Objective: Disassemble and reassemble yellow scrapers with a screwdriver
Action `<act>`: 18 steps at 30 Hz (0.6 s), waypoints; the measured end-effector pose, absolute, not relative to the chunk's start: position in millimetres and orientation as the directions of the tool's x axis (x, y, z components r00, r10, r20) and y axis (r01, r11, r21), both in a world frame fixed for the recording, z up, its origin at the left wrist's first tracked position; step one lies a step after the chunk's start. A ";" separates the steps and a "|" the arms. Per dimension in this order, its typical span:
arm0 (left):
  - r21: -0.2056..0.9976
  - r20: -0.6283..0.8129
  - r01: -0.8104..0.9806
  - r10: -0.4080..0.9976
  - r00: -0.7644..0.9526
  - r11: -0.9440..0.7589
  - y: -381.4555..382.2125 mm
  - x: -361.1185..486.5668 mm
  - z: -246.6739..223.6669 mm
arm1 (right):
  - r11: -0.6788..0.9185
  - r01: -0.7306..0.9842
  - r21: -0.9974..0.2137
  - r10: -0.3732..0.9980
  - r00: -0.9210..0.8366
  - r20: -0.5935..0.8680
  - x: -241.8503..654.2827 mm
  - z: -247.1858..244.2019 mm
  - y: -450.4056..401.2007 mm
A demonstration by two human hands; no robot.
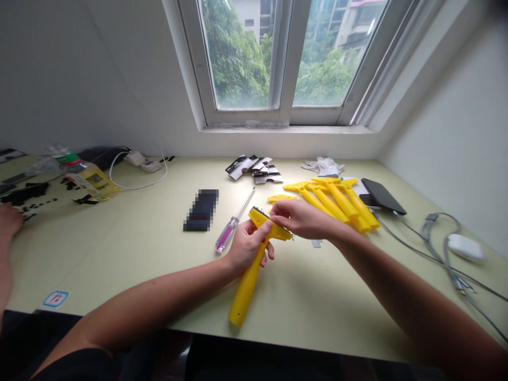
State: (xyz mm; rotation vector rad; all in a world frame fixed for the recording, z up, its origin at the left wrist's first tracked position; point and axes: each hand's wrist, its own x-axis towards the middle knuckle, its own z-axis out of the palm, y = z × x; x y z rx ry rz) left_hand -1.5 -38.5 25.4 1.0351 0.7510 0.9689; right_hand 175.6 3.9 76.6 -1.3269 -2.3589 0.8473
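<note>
A yellow scraper [249, 283] with a long round handle and a wide head is held above the table, its handle pointing toward the front edge. My left hand [248, 244] is wrapped round it just below the head, thumb on top. At the head's upper edge my right hand [289, 216] has its fingers pinched together; what they hold, if anything, is hidden. Small metal screws show along the head. A screwdriver [229, 231] with a clear and purple handle lies left of my left hand. Several yellow scrapers [337, 203] lie behind my right hand.
Behind are black-and-white packets [256, 168] and white gloves [324, 166]. A pixelated dark object [201, 210] lies left. At right are a black device [383, 196], cables and a white case [465, 247]. A bottle [93, 177] and another person's hand [10, 219] are far left.
</note>
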 end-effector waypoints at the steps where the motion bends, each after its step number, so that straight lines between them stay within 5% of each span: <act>1: 0.939 -0.064 -0.287 0.918 0.391 0.187 -39.0 -1.8 25.8 | 0.401 0.678 -0.616 0.853 -0.521 -0.018 175.3 77.9 3.1; 18: 0.931 -0.039 -0.325 0.931 0.362 0.165 -42.3 -1.9 24.7 | 0.375 0.648 -0.662 0.837 -0.544 -0.058 176.2 90.1 1.7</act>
